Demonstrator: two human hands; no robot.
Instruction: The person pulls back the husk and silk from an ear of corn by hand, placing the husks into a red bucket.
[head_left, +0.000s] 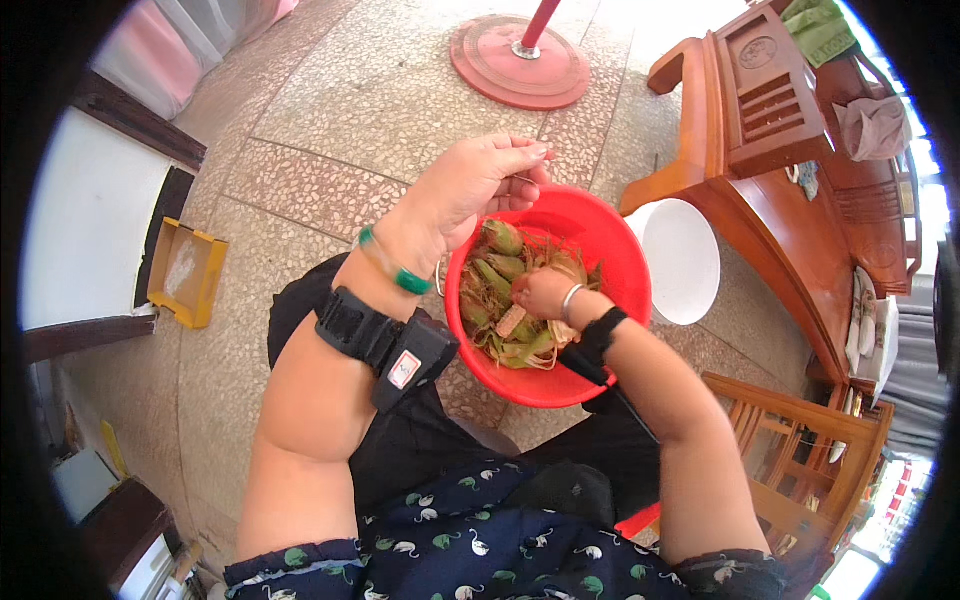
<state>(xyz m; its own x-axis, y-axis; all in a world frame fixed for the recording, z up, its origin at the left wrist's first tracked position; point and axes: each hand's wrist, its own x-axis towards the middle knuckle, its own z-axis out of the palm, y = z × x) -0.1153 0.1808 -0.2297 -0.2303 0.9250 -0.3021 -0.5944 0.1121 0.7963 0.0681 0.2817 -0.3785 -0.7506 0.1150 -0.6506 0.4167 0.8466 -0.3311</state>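
Observation:
A red plastic basin [625,255] in front of my legs holds several ears of corn [502,238] in green husks, with loose silk and peeled leaves among them. My left hand [490,185] is raised over the basin's far left rim, its thumb and fingers closed in a pinch; a thin dark strand shows by the fingertips, too small to name. Down inside the basin, my right hand [545,293] is curled among the husks, its fingertips partly hidden. Beside it lies a pale, pinkish bare piece of cob [512,320].
A white round tub [682,262] stands against the basin's right side. Carved wooden furniture [700,150] fills the right. Beyond the basin is a round red stand base [520,62] with a pole. A yellow open box [187,275] lies at the left on the speckled floor.

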